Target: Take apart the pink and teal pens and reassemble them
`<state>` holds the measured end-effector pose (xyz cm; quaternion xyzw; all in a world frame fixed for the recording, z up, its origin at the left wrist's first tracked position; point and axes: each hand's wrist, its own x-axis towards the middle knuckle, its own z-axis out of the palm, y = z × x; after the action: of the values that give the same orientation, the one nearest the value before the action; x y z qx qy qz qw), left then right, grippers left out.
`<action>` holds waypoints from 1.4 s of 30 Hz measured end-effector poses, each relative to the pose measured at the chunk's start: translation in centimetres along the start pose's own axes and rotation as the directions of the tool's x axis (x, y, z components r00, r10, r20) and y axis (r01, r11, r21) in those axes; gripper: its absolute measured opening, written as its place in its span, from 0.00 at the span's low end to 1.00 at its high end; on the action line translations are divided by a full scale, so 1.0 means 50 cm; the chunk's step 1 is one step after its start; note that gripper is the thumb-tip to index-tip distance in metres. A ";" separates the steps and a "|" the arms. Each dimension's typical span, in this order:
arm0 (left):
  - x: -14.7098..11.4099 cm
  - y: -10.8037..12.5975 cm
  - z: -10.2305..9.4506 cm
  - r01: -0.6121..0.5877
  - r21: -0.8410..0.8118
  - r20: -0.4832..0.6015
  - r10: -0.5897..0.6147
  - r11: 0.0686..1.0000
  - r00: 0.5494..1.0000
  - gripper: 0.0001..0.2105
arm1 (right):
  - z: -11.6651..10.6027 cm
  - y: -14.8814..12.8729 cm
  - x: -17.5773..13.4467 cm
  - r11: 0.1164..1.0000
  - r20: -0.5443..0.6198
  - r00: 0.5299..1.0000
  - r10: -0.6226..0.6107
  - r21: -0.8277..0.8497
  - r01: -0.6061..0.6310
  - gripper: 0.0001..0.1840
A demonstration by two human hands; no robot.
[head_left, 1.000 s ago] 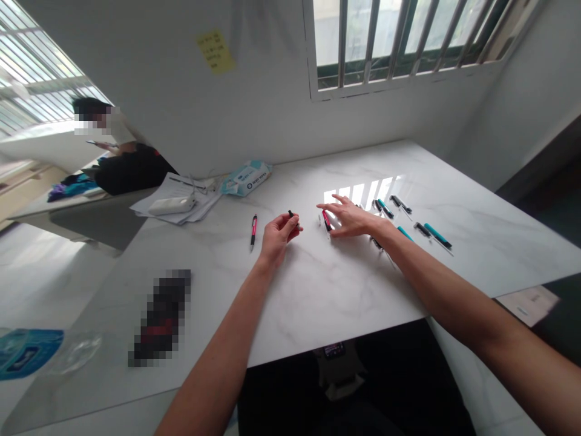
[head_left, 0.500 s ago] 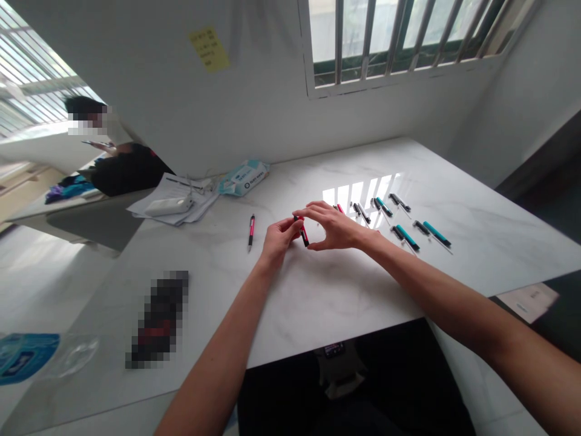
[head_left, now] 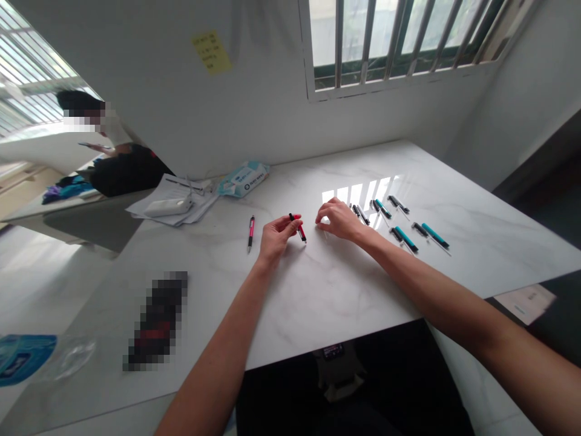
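Observation:
My left hand (head_left: 276, 239) pinches a red and black pen (head_left: 299, 230) above the white table, its lower end pointing down and right with a small pale tip. To the right, my right hand (head_left: 338, 219) rests low at the tabletop with thumb and fingers pinched together; whatever they hold is too small or hidden to make out. A second red and black pen (head_left: 251, 233) lies left of my left hand. Beyond my right hand lie several disassembled pens, among them a teal pen barrel (head_left: 436, 235) and a black pen part (head_left: 398, 203), with thin refills beside them.
A wet-wipes pack (head_left: 245, 178) and papers (head_left: 181, 209) with a white device lie at the back left. A blurred dark object (head_left: 157, 321) sits at front left, near a blue-labelled bottle (head_left: 27, 358). Another person (head_left: 113, 145) sits beyond the partition.
My right hand has left the pen in my left hand and moved right, down to the tabletop, its fingers closing. The pen stays in my left hand, now showing a pale lower tip.

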<state>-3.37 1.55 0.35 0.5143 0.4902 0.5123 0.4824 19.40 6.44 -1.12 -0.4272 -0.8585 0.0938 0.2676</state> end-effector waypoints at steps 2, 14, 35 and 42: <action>0.000 0.001 -0.002 -0.017 -0.004 0.005 0.017 1.000 1.000 0.29 | -0.002 -0.010 0.001 0.997 -0.028 0.999 0.039 0.064 -0.037 0.04; -0.004 0.007 -0.002 -0.072 0.177 0.063 0.062 0.982 0.996 0.28 | -0.027 -0.037 -0.016 0.761 -0.125 0.973 0.192 0.645 -0.067 0.09; -0.013 0.007 0.005 -0.090 0.287 0.117 0.059 0.954 0.991 0.23 | -0.014 -0.047 -0.019 0.776 -0.154 0.981 0.116 0.630 0.007 0.12; -0.015 0.007 0.006 -0.084 0.295 0.122 0.050 0.952 0.991 0.22 | -0.016 -0.051 -0.022 0.726 -0.095 0.988 0.119 0.688 -0.021 0.14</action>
<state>-3.08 0.80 0.67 0.6261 0.5163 0.4181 0.4082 18.61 3.97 0.12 -0.3358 -0.7270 0.3849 0.4588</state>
